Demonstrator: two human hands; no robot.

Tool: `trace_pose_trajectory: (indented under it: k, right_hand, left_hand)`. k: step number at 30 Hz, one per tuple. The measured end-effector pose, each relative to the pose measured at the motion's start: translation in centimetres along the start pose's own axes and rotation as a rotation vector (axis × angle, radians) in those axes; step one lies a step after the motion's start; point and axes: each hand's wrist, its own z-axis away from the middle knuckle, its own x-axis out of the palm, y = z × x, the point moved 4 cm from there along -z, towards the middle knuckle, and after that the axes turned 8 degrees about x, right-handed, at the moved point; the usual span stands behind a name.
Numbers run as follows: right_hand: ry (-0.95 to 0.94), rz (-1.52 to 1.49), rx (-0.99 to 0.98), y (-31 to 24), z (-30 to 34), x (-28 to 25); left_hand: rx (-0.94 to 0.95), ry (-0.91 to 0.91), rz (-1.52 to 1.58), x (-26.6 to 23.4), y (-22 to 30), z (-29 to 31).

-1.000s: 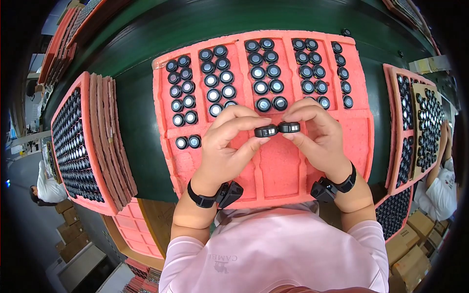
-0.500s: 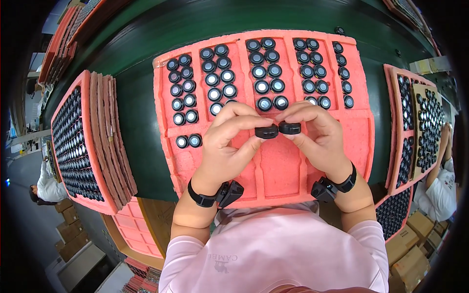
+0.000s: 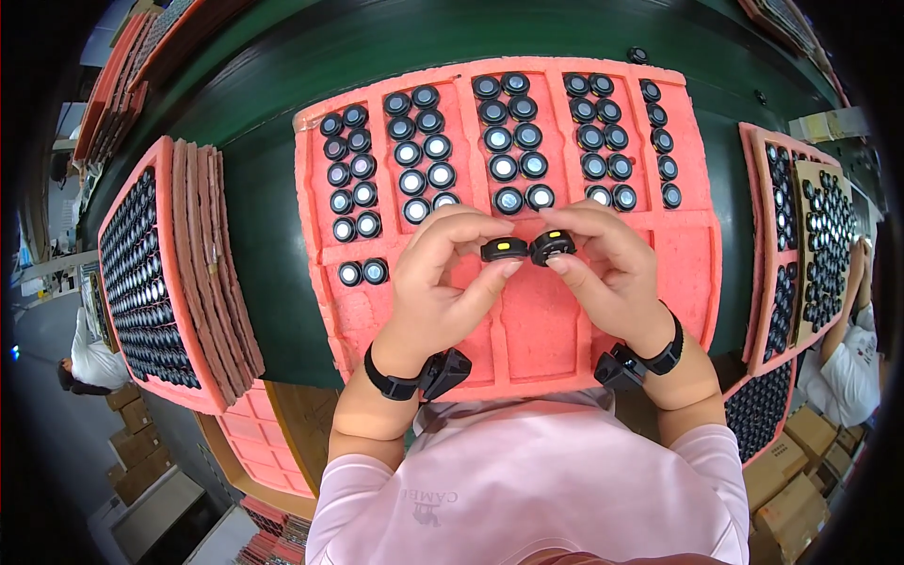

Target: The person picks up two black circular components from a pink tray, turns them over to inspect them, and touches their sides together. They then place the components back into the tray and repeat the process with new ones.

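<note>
Left hand (image 3: 435,287) first: its fingers and thumb pinch a black disc (image 3: 505,249), edge toward the wearer, showing a yellow mark. Just beside it, the right hand (image 3: 614,278) pinches a second disc (image 3: 552,247), tipped a little, with a yellow mark too; whether the two touch, I can't tell. Both are held above a pink tray (image 3: 541,330). Looking across from the left, a co-worker in white (image 3: 97,353) is beyond a stack of pink trays (image 3: 202,273) topped with dark discs. Next comes the green desk (image 3: 264,207), bearing the pink tray, where rows of discs (image 3: 498,139) fill the far compartments. One loose disc (image 3: 637,55) lies past its far edge. Rightmost are more filled trays (image 3: 767,245) and another co-worker (image 3: 847,372).
</note>
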Motion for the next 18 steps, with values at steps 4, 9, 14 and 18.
trace_pose_trajectory:
  k: [4,9,14,18]
  right_hand:
    - [0.021,-0.128,-0.015,0.24,0.25,0.32]
    - [-0.027,-0.095,-0.075,0.74,0.14,0.15]
    - [-0.027,-0.099,-0.046,0.73,0.03,0.22]
    - [-0.028,-0.143,-0.022,0.74,-0.02,0.32]
  left_hand:
    - [0.048,0.041,-0.037,0.00,-0.13,0.17]
    - [0.125,0.009,-0.108,-0.06,0.10,-0.04]
    - [0.125,0.008,-0.115,0.03,-0.08,0.02]
    - [0.114,0.016,-0.110,0.02,-0.12,0.13]
